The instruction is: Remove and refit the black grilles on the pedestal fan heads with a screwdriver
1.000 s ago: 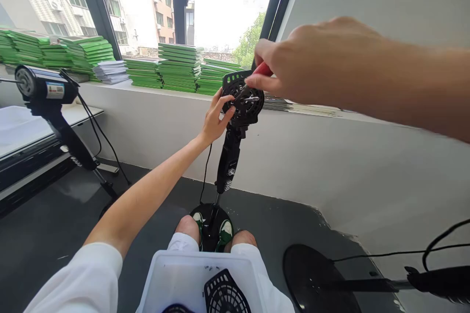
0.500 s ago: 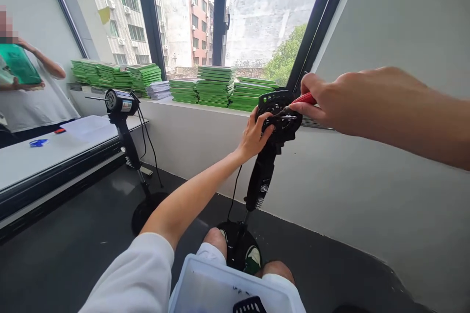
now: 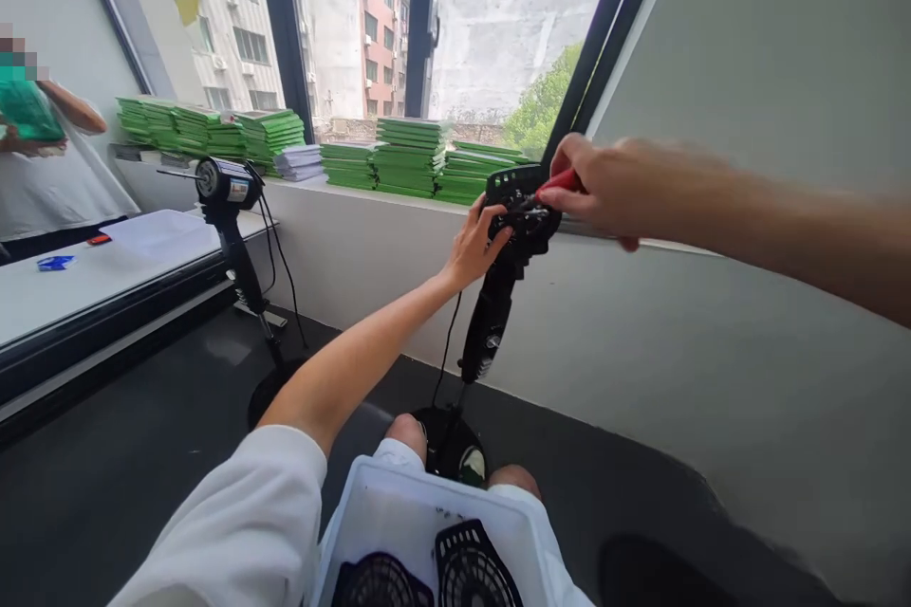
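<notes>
Steadying a black fan head (image 3: 518, 205) on its stand, both hands at the windowsill's edge.
Left hand (image 3: 471, 248) presses curled fingers against the slotted plastic disc; right hand (image 3: 604, 188) pinches a red-handled screwdriver (image 3: 553, 185) at its centre. Bare grey wall lies beyond the right hand; dark floor below is open. A white bin (image 3: 399, 517) sits on the lap.

fan head (image 3: 518, 209) on stand (image 3: 490, 322) | bin (image 3: 399, 517) on lap | second fan (image 3: 222, 185) left

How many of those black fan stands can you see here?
2. One fan stand is in front of the person, between the knees, its head held by the left hand. The other stands left, beside the table. More may be out of frame.
</notes>
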`<state>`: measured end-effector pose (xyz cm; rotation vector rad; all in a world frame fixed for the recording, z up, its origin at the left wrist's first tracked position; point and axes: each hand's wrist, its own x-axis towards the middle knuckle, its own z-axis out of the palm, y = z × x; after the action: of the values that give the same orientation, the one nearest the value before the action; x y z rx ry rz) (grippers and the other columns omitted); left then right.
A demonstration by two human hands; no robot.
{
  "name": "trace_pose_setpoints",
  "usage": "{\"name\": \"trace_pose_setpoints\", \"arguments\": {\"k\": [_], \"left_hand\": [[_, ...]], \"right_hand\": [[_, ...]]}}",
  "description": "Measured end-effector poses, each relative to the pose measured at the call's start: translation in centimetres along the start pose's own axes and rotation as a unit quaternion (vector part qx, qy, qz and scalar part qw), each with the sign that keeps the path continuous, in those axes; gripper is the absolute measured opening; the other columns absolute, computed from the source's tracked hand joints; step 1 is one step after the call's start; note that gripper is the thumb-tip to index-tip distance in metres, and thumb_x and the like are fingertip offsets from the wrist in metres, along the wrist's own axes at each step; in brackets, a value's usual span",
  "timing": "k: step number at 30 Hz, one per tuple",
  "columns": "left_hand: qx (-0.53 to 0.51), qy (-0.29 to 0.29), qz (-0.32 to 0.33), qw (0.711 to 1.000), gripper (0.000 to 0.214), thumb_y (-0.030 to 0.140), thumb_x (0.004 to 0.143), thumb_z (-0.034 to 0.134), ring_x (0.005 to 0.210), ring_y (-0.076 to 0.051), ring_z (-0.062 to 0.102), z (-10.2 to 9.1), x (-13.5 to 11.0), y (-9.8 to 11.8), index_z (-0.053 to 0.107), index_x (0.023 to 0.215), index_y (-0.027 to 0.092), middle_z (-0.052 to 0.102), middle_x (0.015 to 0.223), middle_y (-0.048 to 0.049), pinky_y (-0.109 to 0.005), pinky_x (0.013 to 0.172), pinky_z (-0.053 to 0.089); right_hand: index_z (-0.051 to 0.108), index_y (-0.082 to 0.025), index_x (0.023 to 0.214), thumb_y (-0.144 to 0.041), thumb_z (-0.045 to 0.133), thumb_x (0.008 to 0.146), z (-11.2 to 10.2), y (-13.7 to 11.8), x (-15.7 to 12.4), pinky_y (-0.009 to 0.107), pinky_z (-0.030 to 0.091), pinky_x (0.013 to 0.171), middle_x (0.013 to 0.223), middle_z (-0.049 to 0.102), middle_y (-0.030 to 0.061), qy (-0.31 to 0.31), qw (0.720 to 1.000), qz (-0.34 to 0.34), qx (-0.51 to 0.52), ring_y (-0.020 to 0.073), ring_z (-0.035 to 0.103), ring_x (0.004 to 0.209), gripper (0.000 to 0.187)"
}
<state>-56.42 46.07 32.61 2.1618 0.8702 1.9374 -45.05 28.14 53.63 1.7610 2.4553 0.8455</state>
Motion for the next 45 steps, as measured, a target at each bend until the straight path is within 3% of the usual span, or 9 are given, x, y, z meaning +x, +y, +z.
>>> {"name": "trace_pose_setpoints", "arguments": {"k": [3, 8, 11, 16, 21, 32, 37, 42, 45], "left_hand": [[-0.032, 0.008, 0.009, 0.999, 0.056, 0.075, 0.095, 0.046, 0.153, -0.032, 0.032, 0.1, 0.1, -1.4, 0.051, 0.128, 0.029, 0.046, 0.155, -0.0107, -0.061, 0.126, 0.033], [-0.067, -0.011, 0.016, 0.998, 0.06, 0.08, 0.089, 0.042, 0.152, -0.029, 0.024, -0.2, 0.3, -2.9, 0.045, 0.128, 0.035, 0.053, 0.149, -0.0028, -0.056, 0.133, 0.019], [-0.048, -0.026, 0.025, 0.998, 0.065, 0.082, 0.089, 0.039, 0.153, -0.031, 0.022, -0.5, 0.2, -2.8, 0.045, 0.129, 0.03, 0.048, 0.15, -0.0077, -0.058, 0.132, 0.02], [-0.046, -0.012, 0.044, 0.998, 0.064, 0.08, 0.096, 0.036, 0.155, -0.031, 0.024, -0.5, 0.1, -3.0, 0.046, 0.133, 0.029, 0.046, 0.148, -0.0092, -0.059, 0.13, 0.024], [-0.074, 0.0, 0.041, 0.996, 0.057, 0.078, 0.094, 0.043, 0.155, -0.027, 0.023, 0.0, 0.1, -3.3, 0.042, 0.136, 0.039, 0.049, 0.152, -0.0028, -0.055, 0.133, 0.019], [-0.019, 0.04, 0.015, 0.999, 0.039, 0.056, 0.104, 0.044, 0.156, -0.032, 0.032, 0.7, -1.5, 0.0, 0.047, 0.131, 0.027, 0.042, 0.157, -0.018, -0.059, 0.122, 0.036], [-0.022, 0.035, 0.004, 0.999, 0.035, 0.048, 0.104, 0.048, 0.156, -0.032, 0.033, 0.6, -1.5, 0.3, 0.047, 0.131, 0.026, 0.041, 0.158, -0.0196, -0.06, 0.121, 0.038], [-0.025, 0.038, -0.003, 0.999, 0.034, 0.045, 0.103, 0.051, 0.155, -0.032, 0.034, 0.6, -1.5, 0.2, 0.045, 0.132, 0.028, 0.046, 0.155, -0.0172, -0.059, 0.12, 0.038], [-0.025, 0.041, -0.007, 0.999, 0.035, 0.045, 0.103, 0.051, 0.155, -0.032, 0.035, 0.6, -1.5, 0.3, 0.045, 0.133, 0.028, 0.044, 0.156, -0.0166, -0.06, 0.12, 0.039]], "right_hand": [[0.063, -0.01, 0.11, -0.054, 0.033, 0.103, 0.2, -0.4, -0.2, 0.045, 0.043, 0.075, 0.093, 0.069, 0.0246, 0.047, 0.998, -0.004, -0.035, 0.0379, 0.068, 0.094, 0.054], [0.051, -0.008, 0.135, -0.046, 0.038, 0.098, 0.4, -1.1, -0.1, 0.049, 0.043, 0.082, 0.107, 0.069, 0.0241, 0.05, 0.998, -0.04, -0.004, 0.04, 0.065, 0.106, 0.055], [0.063, 0.001, 0.116, -0.051, 0.023, 0.103, 0.3, -1.0, 0.1, 0.054, 0.036, 0.081, 0.115, 0.065, 0.0332, 0.076, 0.996, -0.014, -0.043, 0.0462, 0.06, 0.115, 0.067], [0.052, -0.013, 0.134, -0.033, 0.05, 0.092, 0.4, 0.3, 0.9, 0.044, 0.036, 0.078, 0.079, 0.072, 0.007, 0.028, 0.996, -0.037, 0.074, 0.0305, 0.061, 0.106, 0.046], [0.065, -0.005, 0.118, -0.06, 0.029, 0.102, 0.2, 0.0, 0.5, 0.052, 0.036, 0.079, 0.115, 0.067, 0.0291, 0.063, 0.995, -0.023, -0.077, 0.0432, 0.06, 0.113, 0.067], [0.058, -0.018, 0.125, -0.049, 0.044, 0.098, 0.3, 0.1, 0.6, 0.033, 0.038, 0.066, 0.08, 0.069, 0.0091, 0.015, 0.999, -0.023, -0.021, 0.0221, 0.061, 0.073, 0.043], [0.065, -0.016, 0.108, -0.055, 0.025, 0.104, 0.1, 0.0, -0.1, 0.037, 0.036, 0.066, 0.072, 0.063, 0.0116, 0.03, 0.996, -0.015, -0.087, 0.0246, 0.059, 0.071, 0.056], [0.054, -0.018, 0.128, -0.048, 0.04, 0.099, 0.5, 0.0, -0.5, 0.036, 0.037, 0.064, 0.072, 0.064, 0.0086, 0.002, 0.998, -0.042, -0.04, 0.0238, 0.057, 0.066, 0.044], [0.061, -0.017, 0.11, -0.058, 0.024, 0.102, 0.7, -0.1, -0.7, 0.038, 0.036, 0.066, 0.075, 0.065, 0.0142, 0.033, 0.995, -0.013, -0.095, 0.0288, 0.061, 0.073, 0.056]]}}
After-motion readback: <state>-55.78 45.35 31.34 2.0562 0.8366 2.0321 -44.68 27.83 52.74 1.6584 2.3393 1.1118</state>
